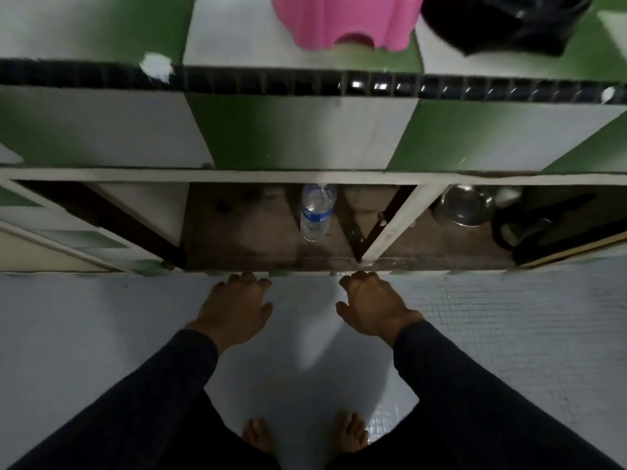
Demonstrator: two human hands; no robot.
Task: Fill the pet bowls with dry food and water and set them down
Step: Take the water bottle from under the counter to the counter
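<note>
Reaching toward the low shelf, your left hand and right hand hold nothing, fingers loosely spread. Water bottle: upright, centre compartment; light, smooth, likely slippery, so take its waist. Steel bowl: right compartment, rigid; grip its rim. Divider post narrows access.

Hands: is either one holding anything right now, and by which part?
Nothing is held. Left hand and right hand reach forward empty, fingers loosely spread.

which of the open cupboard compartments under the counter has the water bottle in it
The middle compartment: the clear plastic water bottle with a blue label stands there. The right compartment holds a shiny steel bowl instead.
</note>
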